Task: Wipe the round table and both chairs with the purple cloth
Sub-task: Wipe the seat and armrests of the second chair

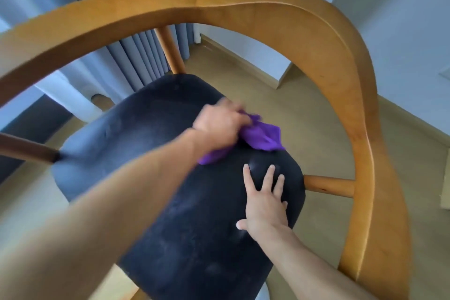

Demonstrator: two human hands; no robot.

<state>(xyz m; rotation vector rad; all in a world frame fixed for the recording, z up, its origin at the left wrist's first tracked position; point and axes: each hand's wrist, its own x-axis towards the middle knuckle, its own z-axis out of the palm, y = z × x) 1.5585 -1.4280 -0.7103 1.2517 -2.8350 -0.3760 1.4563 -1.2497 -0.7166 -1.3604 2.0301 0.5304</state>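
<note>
Chair stage of the task. The chair, a wooden frame with a curved armrest-back rail, fills the view, and its dark padded seat is being wiped right now. The round table is not in view, so cannot tell if it is done. The second chair is not in view either; cannot tell which of the two this one is. Judging from the frame: the seat wipe is mid-way, with the cloth at the far right part of the cushion. The rail and the spindles have no cloth on them, so they likely still need a pass. Faint pale smudges show on the seat fabric near the front, could be dust or just nap.

Left hand: clenched on the purple cloth, knuckles up, pressing it down on the seat. The hand is motion-blurred, so probably mid-stroke. The cloth is bunched, with part sticking out to the right of the hand near the seat's right edge and a smaller flap showing below the wrist. It lies on the cushion, not on the wood.

Right hand: released and flat, fingers spread, palm down on the seat just in front of the cloth, apart from it. It holds nothing and looks like it is bracing the chair or the body's weight.

Background: grey curtain behind the chair, pale wall, light wooden floor under it.
</note>
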